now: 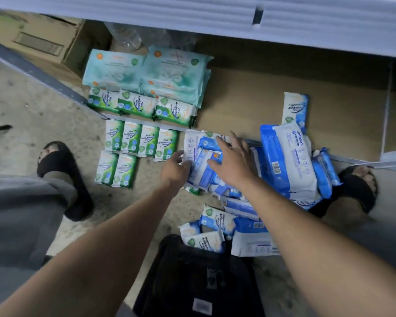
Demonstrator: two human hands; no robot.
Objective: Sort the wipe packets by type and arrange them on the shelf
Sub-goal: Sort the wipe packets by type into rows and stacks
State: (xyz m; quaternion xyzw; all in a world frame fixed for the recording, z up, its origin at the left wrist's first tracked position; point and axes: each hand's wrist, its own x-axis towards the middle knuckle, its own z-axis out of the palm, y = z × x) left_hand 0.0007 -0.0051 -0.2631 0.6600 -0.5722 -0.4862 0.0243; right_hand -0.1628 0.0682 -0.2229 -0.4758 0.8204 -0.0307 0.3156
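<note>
Crouching at a low shelf (272,104), a person pinches the left edge of a blue-and-white wipe packet (200,156) with the left hand (176,169). The right hand (234,164) lies over it, fingers spread and straight. The packet tops a loose heap of blue packets on the floor at the shelf's front edge, beside a large blue pack (288,156) leaning at right. Six green pine packets (135,143) lie in two rows on the floor at left. Three more (137,105) sit on the shelf before stacked teal packs (146,69). A black bag (192,282) lies nearest the camera.
</note>
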